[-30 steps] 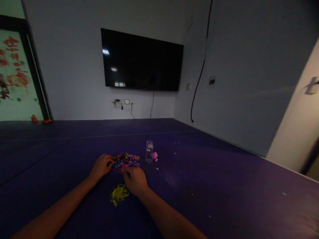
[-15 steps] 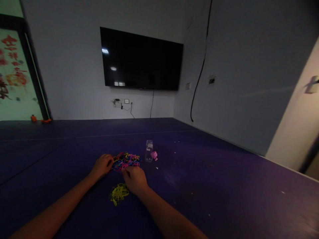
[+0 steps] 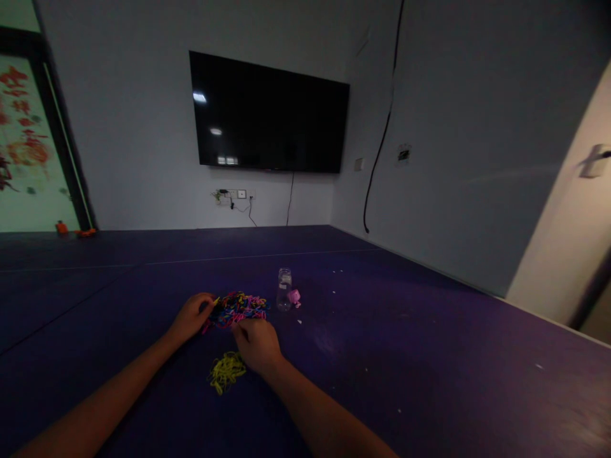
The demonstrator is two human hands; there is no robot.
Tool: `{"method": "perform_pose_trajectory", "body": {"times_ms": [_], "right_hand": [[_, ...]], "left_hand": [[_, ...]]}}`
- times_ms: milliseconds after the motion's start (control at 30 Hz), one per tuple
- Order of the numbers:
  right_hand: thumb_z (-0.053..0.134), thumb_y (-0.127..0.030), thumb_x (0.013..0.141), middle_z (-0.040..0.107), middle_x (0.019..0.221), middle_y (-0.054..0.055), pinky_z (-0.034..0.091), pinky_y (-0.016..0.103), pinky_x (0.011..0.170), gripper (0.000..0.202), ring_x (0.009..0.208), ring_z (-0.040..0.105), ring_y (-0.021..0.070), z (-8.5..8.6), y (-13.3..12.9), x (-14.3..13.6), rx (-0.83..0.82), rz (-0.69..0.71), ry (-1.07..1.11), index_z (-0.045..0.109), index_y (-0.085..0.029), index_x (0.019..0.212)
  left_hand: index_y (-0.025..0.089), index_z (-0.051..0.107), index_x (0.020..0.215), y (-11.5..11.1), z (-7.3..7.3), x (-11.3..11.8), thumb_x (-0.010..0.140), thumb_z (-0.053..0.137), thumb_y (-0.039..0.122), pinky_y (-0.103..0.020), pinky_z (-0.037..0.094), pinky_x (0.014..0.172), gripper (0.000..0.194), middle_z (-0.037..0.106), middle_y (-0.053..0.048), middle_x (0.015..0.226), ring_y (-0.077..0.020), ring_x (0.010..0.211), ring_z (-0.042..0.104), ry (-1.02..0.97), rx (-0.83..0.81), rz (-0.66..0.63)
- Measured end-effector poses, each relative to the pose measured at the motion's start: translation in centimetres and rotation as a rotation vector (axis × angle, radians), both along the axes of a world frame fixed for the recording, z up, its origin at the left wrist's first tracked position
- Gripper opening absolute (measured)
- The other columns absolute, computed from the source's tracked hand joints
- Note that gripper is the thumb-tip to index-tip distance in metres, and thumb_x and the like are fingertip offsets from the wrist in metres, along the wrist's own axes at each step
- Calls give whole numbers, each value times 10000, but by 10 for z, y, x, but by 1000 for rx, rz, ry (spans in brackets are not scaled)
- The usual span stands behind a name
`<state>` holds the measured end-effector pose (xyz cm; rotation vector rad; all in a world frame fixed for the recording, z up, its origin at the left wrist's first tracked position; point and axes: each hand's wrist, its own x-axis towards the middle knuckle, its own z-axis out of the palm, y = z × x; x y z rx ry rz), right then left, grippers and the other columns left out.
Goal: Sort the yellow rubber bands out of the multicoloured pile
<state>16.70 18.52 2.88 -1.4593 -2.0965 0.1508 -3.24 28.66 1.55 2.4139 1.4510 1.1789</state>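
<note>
A loose pile of multicoloured bands (image 3: 241, 307) lies on the purple surface between my hands. At its left edge my left hand (image 3: 193, 313) pinches a yellow band. My right hand (image 3: 258, 343) is at the pile's near edge, fingers curled together; what they hold, if anything, is too small to tell. Nearer to me, left of my right wrist, is a heap of yellow-green bands (image 3: 226, 373). A clear bottle (image 3: 284, 291) without a lid stands right of the pile, with a pink piece (image 3: 294, 297) beside it.
The purple surface (image 3: 429, 356) reaches to the walls, with small white scraps (image 3: 300, 322) scattered on it. Small orange objects (image 3: 62, 227) sit far left by the door frame. A television (image 3: 272, 114) hangs on the back wall; a dark cable (image 3: 379, 159) hangs at the right.
My left hand has shifted slightly left, and a yellow band now shows at its fingertips. Some pink bands have spread at the pile's near left edge. My right hand has barely moved.
</note>
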Motion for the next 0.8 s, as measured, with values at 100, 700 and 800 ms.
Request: {"method": "perform_pose_trajectory", "body": {"times_ms": [100,700,800], "right_hand": [[386,-315,914,659,692,16,247,230,501,343,633,604,121,0,-1,0,5,9,4,630,-175,716],[365,-341,929,620,571,10,354,173,470,407,499,559,98,-22,27,0,-121,-39,604,641,-153,695],[362,-356,927,613,568,5,358,178,479,413,498,554,100,-19,26,1,-99,-74,635,639,-164,688]], "left_hand": [[209,554,686,0,0,-1,798,433,313,-338,457,868,196,660,-64,1027,-205,976,597,-33,-24,2],[214,568,711,-61,28,30,803,460,337,-418,419,947,187,651,-53,1064,-220,1077,535,122,70,-202],[219,585,696,-93,24,31,794,488,300,-418,410,967,161,631,-46,1129,-226,1146,492,258,36,-290]]}}
